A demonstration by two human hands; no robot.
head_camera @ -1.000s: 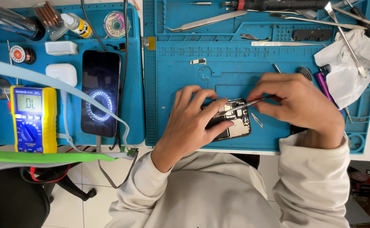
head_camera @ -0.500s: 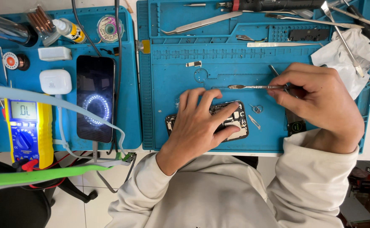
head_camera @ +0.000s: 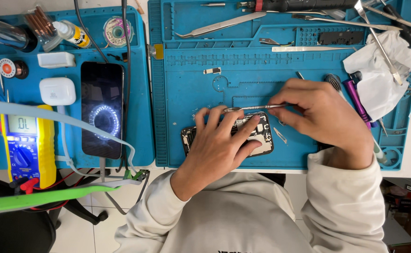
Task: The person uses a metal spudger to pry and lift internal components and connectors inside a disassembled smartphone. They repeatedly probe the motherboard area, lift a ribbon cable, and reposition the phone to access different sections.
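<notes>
1. The opened phone (head_camera: 257, 136) lay on the blue mat (head_camera: 191, 93), its insides bared; the work looked midway, with loose small parts (head_camera: 280, 136) beside it and nothing refitted.
2. The left hand (head_camera: 219, 145) lay flat over the phone, fingers spread, pinning it rather than gripping.
3. The right hand (head_camera: 322, 112) pinched tweezers (head_camera: 252, 108) between thumb and fingers, tips just above the left fingertips.
4. Against 0.5 s earlier, the tweezers had dropped from well above the phone to its top edge.
</notes>
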